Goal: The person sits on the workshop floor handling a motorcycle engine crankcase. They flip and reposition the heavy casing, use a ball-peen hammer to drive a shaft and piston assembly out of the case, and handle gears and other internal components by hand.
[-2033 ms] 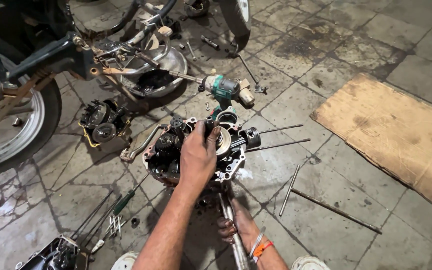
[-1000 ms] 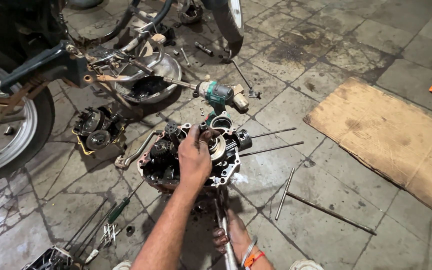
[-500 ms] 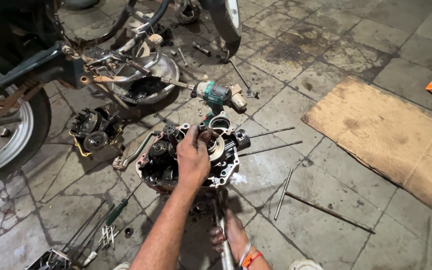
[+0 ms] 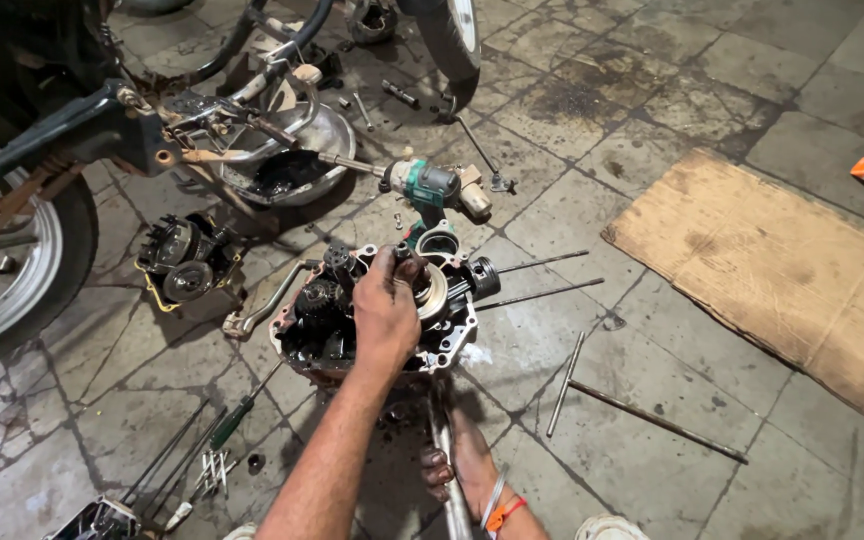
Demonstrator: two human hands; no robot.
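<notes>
Head view. Centre of frame: opened engine case (image 4: 377, 325), greasy, lying flat on the tiled floor (image 4: 652, 90), gears and a round silver part exposed inside. Left hand (image 4: 384, 310) reaches in from the bottom centre and rests over the middle of the case, fingers curled closed around a small upright shaft near the silver part. Right hand (image 4: 462, 465) sits low, bottom centre, wrapped around a long metal bar (image 4: 447, 470) that runs up toward the underside of the case; bangles and an orange band on that wrist.

Just above the case: teal power tool (image 4: 432, 185), lying on its side. Upper left: steel bowl (image 4: 297, 150) with dark oil, under a motorcycle frame; wheel (image 4: 12, 260) at left edge. Left of the case: smaller engine part (image 4: 182, 260). Right of the case: thin rods (image 4: 542, 280). Right side: cardboard sheet (image 4: 782, 270). Lower left: green-handled screwdriver (image 4: 232, 420).
</notes>
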